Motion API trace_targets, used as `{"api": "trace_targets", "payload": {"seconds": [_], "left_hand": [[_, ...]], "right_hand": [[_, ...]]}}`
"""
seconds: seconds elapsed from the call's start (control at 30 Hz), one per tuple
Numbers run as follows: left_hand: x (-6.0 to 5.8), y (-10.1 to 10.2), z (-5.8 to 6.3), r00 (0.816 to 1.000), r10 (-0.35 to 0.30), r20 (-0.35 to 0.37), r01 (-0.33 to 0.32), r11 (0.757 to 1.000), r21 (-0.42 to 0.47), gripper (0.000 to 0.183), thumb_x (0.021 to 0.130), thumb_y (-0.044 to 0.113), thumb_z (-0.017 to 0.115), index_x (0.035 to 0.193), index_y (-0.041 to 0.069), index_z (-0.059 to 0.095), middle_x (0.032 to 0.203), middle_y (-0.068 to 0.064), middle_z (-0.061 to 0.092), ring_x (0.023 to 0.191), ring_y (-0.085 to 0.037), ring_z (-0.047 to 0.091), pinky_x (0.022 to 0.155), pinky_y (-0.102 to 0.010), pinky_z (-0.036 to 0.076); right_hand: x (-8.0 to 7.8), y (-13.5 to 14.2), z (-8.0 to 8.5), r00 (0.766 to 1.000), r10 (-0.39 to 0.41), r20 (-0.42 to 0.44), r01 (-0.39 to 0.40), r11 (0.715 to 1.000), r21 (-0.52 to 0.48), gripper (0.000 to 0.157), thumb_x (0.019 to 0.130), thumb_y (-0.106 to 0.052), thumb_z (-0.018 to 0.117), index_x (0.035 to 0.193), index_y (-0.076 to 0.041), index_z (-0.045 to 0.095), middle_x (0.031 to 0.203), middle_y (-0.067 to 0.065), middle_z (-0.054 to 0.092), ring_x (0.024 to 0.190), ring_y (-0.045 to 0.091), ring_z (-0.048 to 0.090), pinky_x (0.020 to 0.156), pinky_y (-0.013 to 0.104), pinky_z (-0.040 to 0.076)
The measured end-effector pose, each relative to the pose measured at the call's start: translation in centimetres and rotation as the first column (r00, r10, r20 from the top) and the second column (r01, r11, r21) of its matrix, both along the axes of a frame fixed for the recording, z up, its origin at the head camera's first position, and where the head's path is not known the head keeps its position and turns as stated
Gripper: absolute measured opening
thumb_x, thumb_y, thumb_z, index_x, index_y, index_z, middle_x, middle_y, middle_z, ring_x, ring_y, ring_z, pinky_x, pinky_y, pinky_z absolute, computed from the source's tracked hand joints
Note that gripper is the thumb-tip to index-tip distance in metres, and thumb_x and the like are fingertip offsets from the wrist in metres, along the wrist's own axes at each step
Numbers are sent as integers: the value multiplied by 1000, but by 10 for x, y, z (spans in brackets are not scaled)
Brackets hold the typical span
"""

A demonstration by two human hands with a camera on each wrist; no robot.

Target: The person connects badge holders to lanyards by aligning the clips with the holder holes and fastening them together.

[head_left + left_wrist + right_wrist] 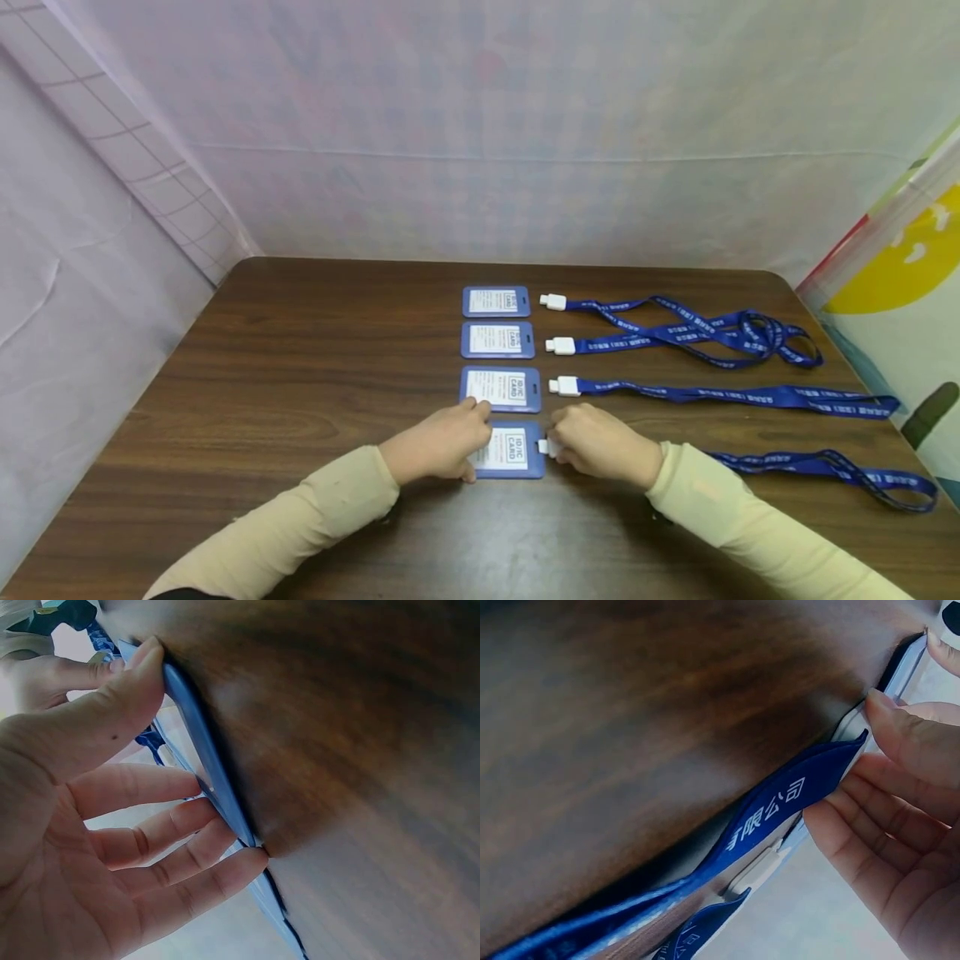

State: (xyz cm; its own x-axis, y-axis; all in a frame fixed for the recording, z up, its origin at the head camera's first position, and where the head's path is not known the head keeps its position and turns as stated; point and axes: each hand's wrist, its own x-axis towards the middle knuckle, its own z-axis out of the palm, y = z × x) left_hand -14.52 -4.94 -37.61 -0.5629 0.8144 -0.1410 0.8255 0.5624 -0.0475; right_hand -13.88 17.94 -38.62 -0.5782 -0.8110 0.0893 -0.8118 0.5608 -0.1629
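Observation:
The nearest blue ID card holder (530,467) lies flat, its slotted end to the right. My left hand (442,440) grips its left part, thumb at the near edge and fingers across toward the far side; in the left wrist view the fingertips (204,782) meet the blue edge. My right hand (600,443) pinches the white clip (853,724) of the nearest blue lanyard (780,796). The tip of that clip is right at the holder's slot. From the clip the strap runs off to the right, past my right wrist.
Three more blue card holders (500,389) (498,340) (496,302) lie in a column beyond. White clips (565,386) (561,346) (554,302) of other lanyards face them. The two farthest straps tangle at right. A brown wooden table (300,333) meets a pale curtain (487,167) behind.

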Motion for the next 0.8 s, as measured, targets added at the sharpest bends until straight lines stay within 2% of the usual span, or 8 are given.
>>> {"api": "trace_targets", "payload": {"seconds": [0.8], "left_hand": [[0,0,1,1000,12,24,-12,1000,17,37,56,36,83,73,9,64,81,-3,48,74,-16,45,62,-24,45]], "right_hand": [[0,0,2,1000,9,0,-9,1000,11,13,64,-1,72,66,-7,60,65,0,54,56,12,53,51,21,46]]}}
